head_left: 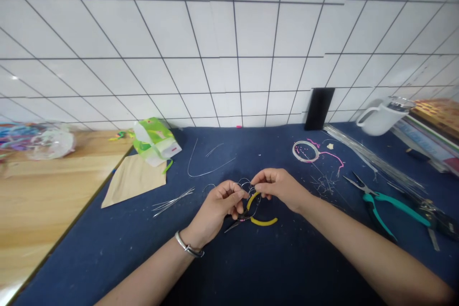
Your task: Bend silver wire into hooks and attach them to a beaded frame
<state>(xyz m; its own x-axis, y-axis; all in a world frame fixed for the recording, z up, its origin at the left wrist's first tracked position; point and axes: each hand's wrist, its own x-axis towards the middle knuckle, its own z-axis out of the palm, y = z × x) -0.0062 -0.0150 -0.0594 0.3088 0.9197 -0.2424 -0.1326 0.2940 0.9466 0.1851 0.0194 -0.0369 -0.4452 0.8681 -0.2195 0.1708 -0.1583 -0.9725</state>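
Silvery looped wire is clamped in the fingertip grip of left hand and right hand, long axis crosswise, above yellow-handled pliers on desk. Pink bits are contained in round dish.

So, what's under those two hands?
Yellow-handled pliers lie partly visible on the dark blue surface. Anything the left hand and right hand cover can't be seen.

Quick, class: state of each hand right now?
Left hand: closed, holding thin silvery looped wire.
Right hand: closed, apparently pinching the same looped wire.
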